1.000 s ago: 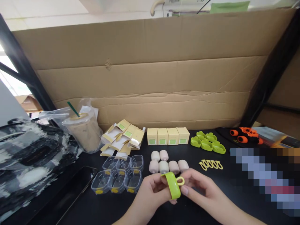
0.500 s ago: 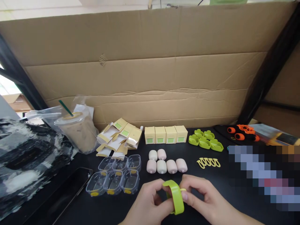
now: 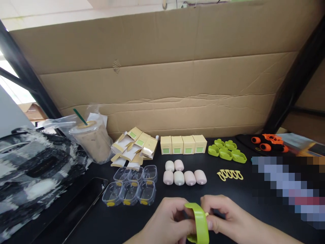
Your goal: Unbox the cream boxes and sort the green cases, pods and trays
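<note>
My left hand [image 3: 167, 222] and my right hand [image 3: 223, 217] meet at the bottom middle, both closed around a lime green plastic case [image 3: 199, 222] held on edge. A small yellow loop [image 3: 206, 214] peeks out between the case and my right fingers. Beyond my hands on the black table [image 3: 241, 196] lie several pale pink oval pieces [image 3: 184, 176], a row of yellow loops [image 3: 230, 175] and a cluster of green cases [image 3: 226, 151].
Clear plastic trays [image 3: 132, 189] sit left of my hands, with flat folded cartons [image 3: 134, 149] and a row of small yellow boxes [image 3: 182, 144] behind. An iced drink in a bag [image 3: 92, 139] and a black phone [image 3: 78, 208] are left. Orange parts [image 3: 269, 142] lie far right. A cardboard wall [image 3: 162, 84] closes the back.
My hands have dropped lower and nearer with the green case, which has turned more edge-on. The yellow loop is now mostly covered by my right fingers.
</note>
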Motion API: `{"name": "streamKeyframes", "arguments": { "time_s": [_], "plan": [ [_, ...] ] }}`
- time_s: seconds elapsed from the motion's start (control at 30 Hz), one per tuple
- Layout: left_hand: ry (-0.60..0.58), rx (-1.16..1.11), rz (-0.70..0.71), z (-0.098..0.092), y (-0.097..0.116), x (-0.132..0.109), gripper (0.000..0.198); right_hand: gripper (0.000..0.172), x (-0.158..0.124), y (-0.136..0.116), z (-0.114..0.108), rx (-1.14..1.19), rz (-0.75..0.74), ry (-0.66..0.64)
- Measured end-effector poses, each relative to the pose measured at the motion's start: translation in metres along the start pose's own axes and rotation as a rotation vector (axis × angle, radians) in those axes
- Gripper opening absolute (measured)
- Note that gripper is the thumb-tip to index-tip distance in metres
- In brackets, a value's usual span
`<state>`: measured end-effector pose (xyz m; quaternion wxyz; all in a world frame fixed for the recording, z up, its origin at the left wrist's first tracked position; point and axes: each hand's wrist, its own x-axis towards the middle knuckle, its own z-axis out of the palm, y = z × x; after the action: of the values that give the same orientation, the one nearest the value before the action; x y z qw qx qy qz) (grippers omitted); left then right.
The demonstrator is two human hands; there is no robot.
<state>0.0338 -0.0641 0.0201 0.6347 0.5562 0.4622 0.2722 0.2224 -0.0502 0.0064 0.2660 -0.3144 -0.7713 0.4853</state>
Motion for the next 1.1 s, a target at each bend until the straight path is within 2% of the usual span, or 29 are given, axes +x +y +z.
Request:
{"name": "streamKeyframes", "arguments": {
  "time_s": [0.17,0.3,0.43,0.5,0.6,0.67,0.73,0.9,1.0,1.1],
  "plan": [
    [-0.047,-0.07,0.038,0.001,-0.003,0.002,0.035,0.05,-0.001,-0.002,-0.005,-0.16,-0.078,-0.01],
    [-0.042,-0.056,0.03,0.0,-0.01,0.008,0.045,0.049,0.001,-0.005,-0.006,-0.435,-0.225,0.078],
    [-0.04,-0.041,0.038,0.0,-0.013,0.01,0.053,0.044,0.001,-0.006,-0.007,-0.564,-0.259,0.171],
    [-0.072,-0.066,0.091,0.002,-0.011,0.009,0.052,0.043,-0.002,-0.007,-0.009,-0.597,-0.32,0.218],
    [-0.096,-0.097,0.232,0.005,-0.004,0.004,0.043,0.058,-0.006,-0.01,-0.015,-0.648,-0.411,0.147],
    [-0.063,-0.068,0.28,0.008,-0.001,0.002,0.035,0.061,-0.008,-0.014,-0.017,-0.649,-0.412,0.088],
    [-0.03,-0.045,0.246,0.009,-0.001,0.002,0.03,0.064,-0.007,-0.018,-0.017,-0.637,-0.395,0.09],
    [0.015,-0.152,0.147,0.014,-0.006,0.006,0.034,0.044,-0.003,-0.025,-0.011,-0.697,-0.414,0.12],
    [0.086,-0.188,0.215,0.016,-0.004,0.006,0.025,0.047,-0.002,-0.026,-0.01,-0.739,-0.442,0.176],
    [0.199,-0.107,0.33,0.016,0.004,0.006,0.018,0.05,-0.002,-0.026,-0.012,-0.785,-0.467,0.252]
  ]
}}
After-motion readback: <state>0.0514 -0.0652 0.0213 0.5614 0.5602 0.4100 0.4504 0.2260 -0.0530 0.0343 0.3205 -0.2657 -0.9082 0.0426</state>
